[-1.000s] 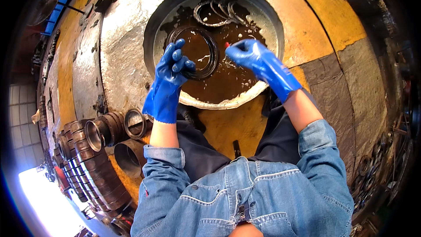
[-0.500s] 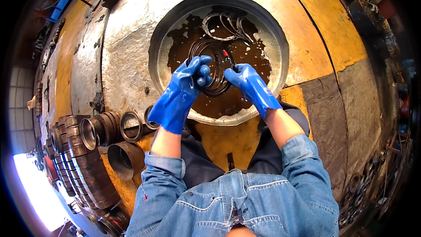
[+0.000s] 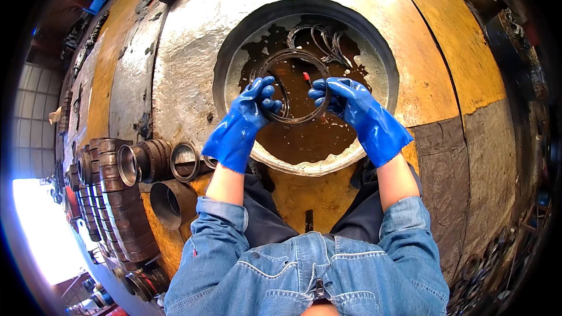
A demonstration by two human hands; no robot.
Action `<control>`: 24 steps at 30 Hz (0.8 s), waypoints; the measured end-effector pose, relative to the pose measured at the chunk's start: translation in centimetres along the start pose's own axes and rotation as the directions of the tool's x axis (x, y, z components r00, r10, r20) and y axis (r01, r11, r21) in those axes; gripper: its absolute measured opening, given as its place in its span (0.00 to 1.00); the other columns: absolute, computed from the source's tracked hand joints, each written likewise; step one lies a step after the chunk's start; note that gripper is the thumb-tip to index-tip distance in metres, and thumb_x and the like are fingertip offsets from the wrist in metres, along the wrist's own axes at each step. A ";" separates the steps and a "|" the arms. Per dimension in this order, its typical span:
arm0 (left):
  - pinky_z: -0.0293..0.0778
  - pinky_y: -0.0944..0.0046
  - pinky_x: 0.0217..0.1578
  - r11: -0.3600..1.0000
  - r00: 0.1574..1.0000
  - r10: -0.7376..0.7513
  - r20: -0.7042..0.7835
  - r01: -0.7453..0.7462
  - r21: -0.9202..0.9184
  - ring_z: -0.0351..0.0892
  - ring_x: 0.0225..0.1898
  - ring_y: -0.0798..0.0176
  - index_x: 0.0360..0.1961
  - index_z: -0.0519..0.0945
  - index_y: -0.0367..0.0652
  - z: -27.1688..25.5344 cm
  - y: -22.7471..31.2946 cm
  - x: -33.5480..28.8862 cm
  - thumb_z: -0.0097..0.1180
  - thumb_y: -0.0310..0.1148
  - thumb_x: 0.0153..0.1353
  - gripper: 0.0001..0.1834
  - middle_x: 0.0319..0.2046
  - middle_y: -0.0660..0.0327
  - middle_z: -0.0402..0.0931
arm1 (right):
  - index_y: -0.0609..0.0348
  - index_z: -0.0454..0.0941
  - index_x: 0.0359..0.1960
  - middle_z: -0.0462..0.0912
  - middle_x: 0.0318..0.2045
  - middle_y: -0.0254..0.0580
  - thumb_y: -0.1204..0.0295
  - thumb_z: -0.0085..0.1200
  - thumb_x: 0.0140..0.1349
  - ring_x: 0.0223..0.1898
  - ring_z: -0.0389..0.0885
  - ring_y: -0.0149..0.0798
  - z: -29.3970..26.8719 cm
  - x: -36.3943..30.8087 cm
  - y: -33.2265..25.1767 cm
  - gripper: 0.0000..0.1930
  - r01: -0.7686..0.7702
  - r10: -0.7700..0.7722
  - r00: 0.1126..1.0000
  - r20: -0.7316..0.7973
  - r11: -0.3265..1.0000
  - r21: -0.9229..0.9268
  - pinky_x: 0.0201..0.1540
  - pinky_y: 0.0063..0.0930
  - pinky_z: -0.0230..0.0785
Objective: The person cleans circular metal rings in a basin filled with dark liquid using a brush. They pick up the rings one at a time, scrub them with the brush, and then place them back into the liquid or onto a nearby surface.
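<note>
Dark ring (image 3: pixel 297 52): centre of the frame, upright between the two hands, over the basin. Left hand (image 3: pixel 253 104): blue-gloved, fingers curl tight on the ring's left side; more thin rings (image 3: pixel 285 90) hang just behind. Right hand (image 3: pixel 348 98): blue-gloved, clamps the ring's right side. Red piece (image 3: pixel 307 76): just left of the right fingertips; whether gripped, cannot tell. Basin (image 3: pixel 224 73): round, contains brown liquid (image 3: pixel 304 140) and a loose ring cluster (image 3: pixel 321 43), upper centre. Metal tube (image 3: pixel 170 205): lower left.
</note>
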State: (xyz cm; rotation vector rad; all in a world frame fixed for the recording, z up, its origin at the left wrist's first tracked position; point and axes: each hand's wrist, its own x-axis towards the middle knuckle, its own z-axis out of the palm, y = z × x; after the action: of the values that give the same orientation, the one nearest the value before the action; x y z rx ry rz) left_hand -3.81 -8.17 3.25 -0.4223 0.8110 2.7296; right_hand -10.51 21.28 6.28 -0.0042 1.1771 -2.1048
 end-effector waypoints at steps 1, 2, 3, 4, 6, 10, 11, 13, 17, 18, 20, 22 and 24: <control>0.81 0.54 0.44 1.000 1.000 -0.022 0.012 0.022 -0.019 0.80 0.28 0.65 0.58 0.80 0.41 -0.3 -0.1 0.2 0.55 0.38 0.77 0.15 0.37 0.64 0.84 | 0.64 0.84 0.56 0.90 0.48 0.51 0.65 0.58 0.74 0.44 0.91 0.42 -0.3 0.3 -0.1 0.17 -0.032 0.032 0.999 0.000 0.999 0.002 0.48 0.33 0.84; 0.81 0.54 0.44 0.998 0.999 -0.031 0.035 0.033 -0.058 0.81 0.29 0.65 0.59 0.80 0.42 -0.5 -0.2 0.4 0.55 0.37 0.77 0.15 0.38 0.63 0.84 | 0.64 0.84 0.56 0.90 0.47 0.51 0.65 0.58 0.74 0.44 0.91 0.42 -0.6 0.5 -0.1 0.17 -0.021 0.021 1.000 0.006 1.000 0.013 0.48 0.32 0.84; 0.82 0.54 0.44 0.994 0.998 -0.040 0.058 0.045 -0.097 0.82 0.31 0.64 0.59 0.79 0.42 -0.7 -0.3 0.7 0.56 0.36 0.76 0.16 0.40 0.62 0.85 | 0.64 0.84 0.56 0.90 0.47 0.51 0.65 0.58 0.74 0.43 0.91 0.42 -0.8 0.8 -0.1 0.17 -0.010 0.010 1.000 0.014 1.000 0.026 0.48 0.32 0.83; 0.82 0.53 0.44 0.988 0.995 -0.053 0.085 0.064 -0.141 0.83 0.32 0.63 0.60 0.79 0.42 -0.3 -0.8 0.9 0.57 0.36 0.76 0.16 0.41 0.62 0.85 | 0.64 0.84 0.56 0.91 0.47 0.51 0.65 0.58 0.74 0.43 0.91 0.42 -1.0 0.8 -0.1 0.17 0.000 0.000 1.000 0.012 0.999 0.035 0.48 0.32 0.83; 0.84 0.56 0.45 0.999 0.998 -0.008 -0.067 0.010 0.037 0.87 0.38 0.60 0.60 0.77 0.37 0.2 -1.6 0.9 0.59 0.32 0.74 0.18 0.44 0.56 0.86 | 0.67 0.84 0.52 0.90 0.44 0.50 0.67 0.62 0.71 0.45 0.91 0.42 -1.2 0.8 0.1 0.15 0.104 -0.111 0.988 -0.103 0.992 -0.074 0.50 0.35 0.85; 0.85 0.61 0.47 0.908 0.973 0.185 -0.140 -0.115 0.403 0.88 0.42 0.58 0.59 0.77 0.31 3.1 -3.2 -0.8 0.61 0.31 0.73 0.20 0.46 0.50 0.86 | 0.66 0.83 0.49 0.90 0.42 0.50 0.68 0.67 0.68 0.42 0.91 0.42 -0.7 0.3 0.1 0.14 0.146 -0.191 0.948 -0.253 0.971 -0.189 0.48 0.34 0.84; 0.85 0.60 0.47 0.879 0.961 0.223 -0.165 -0.125 0.460 0.88 0.43 0.57 0.60 0.77 0.32 3.6 -3.2 -1.0 0.62 0.32 0.72 0.20 0.46 0.51 0.86 | 0.66 0.83 0.49 0.90 0.42 0.50 0.68 0.67 0.68 0.42 0.91 0.42 -0.2 0.3 0.0 0.15 0.137 -0.187 0.946 -0.267 0.971 -0.193 0.48 0.34 0.84; 0.84 0.59 0.48 0.828 0.939 0.290 -0.186 -0.149 0.540 0.88 0.44 0.57 0.61 0.77 0.33 4.7 -3.1 -1.6 0.62 0.33 0.72 0.21 0.47 0.51 0.86 | 0.66 0.83 0.50 0.90 0.42 0.51 0.68 0.67 0.68 0.42 0.91 0.42 0.0 0.3 0.3 0.15 0.157 -0.202 0.942 -0.269 0.971 -0.181 0.47 0.34 0.84; 0.85 0.58 0.49 0.844 0.957 0.237 -0.167 -0.118 0.524 0.88 0.45 0.56 0.62 0.77 0.31 4.5 -2.7 -1.6 0.61 0.33 0.72 0.22 0.49 0.49 0.86 | 0.66 0.84 0.51 0.90 0.44 0.52 0.68 0.64 0.70 0.42 0.91 0.42 -0.6 1.0 1.2 0.15 0.255 -0.279 0.927 -0.250 0.959 -0.126 0.45 0.34 0.84; 0.85 0.57 0.49 0.843 0.961 0.231 -0.153 -0.119 0.524 0.88 0.45 0.55 0.63 0.76 0.31 4.5 -2.6 -1.6 0.61 0.33 0.73 0.23 0.50 0.49 0.86 | 0.66 0.84 0.51 0.90 0.45 0.52 0.68 0.64 0.70 0.42 0.91 0.42 -0.8 1.2 1.2 0.15 0.268 -0.286 0.922 -0.261 0.958 -0.103 0.45 0.34 0.84; 0.84 0.58 0.49 0.854 0.971 0.204 -0.123 -0.114 0.508 0.88 0.45 0.55 0.63 0.76 0.31 4.4 -2.7 -1.5 0.60 0.33 0.73 0.23 0.50 0.49 0.86 | 0.66 0.84 0.52 0.90 0.46 0.53 0.68 0.63 0.70 0.42 0.91 0.42 -0.8 1.4 0.9 0.15 0.286 -0.285 0.909 -0.304 0.957 -0.044 0.45 0.34 0.85; 0.83 0.59 0.47 0.874 0.982 0.169 -0.088 -0.107 0.475 0.89 0.46 0.56 0.63 0.77 0.33 4.3 -2.7 -1.2 0.60 0.34 0.74 0.22 0.50 0.50 0.87 | 0.66 0.84 0.52 0.90 0.47 0.53 0.68 0.62 0.71 0.42 0.91 0.42 -1.2 2.0 0.4 0.15 0.305 -0.270 0.895 -0.354 0.951 0.048 0.44 0.34 0.85; 0.83 0.59 0.49 0.894 0.986 0.144 -0.081 -0.095 0.437 0.88 0.47 0.56 0.64 0.77 0.33 3.9 -2.5 -1.0 0.59 0.33 0.73 0.23 0.50 0.49 0.87 | 0.66 0.84 0.52 0.90 0.48 0.54 0.68 0.61 0.71 0.42 0.91 0.42 -2.1 2.5 -0.5 0.15 0.341 -0.265 0.888 -0.377 0.927 0.153 0.44 0.34 0.85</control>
State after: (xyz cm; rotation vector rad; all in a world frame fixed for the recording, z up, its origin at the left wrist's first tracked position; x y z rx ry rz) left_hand -2.85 -4.12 5.53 -0.4388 1.4775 2.5372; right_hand -13.38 21.51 4.65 0.3191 1.2020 -2.5854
